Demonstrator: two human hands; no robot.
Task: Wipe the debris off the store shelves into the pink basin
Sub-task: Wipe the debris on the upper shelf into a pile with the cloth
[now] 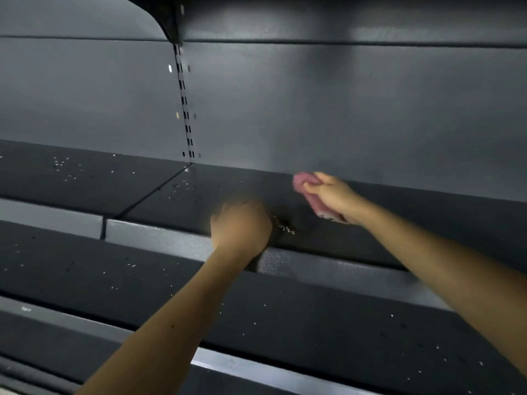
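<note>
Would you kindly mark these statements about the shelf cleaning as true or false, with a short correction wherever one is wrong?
1. The right hand grips a pink cloth. True.
2. The pink basin stands on the upper shelf beside the hands. False: no basin is in view.
3. A small heap of debris lies on the upper shelf just right of the left hand. True.
4. The lower shelf is wiped clean. False: pale specks are scattered across it.
5. The left hand holds a brush. False: no brush is visible; the hand is blurred and sits cupped at the shelf's front edge.
</note>
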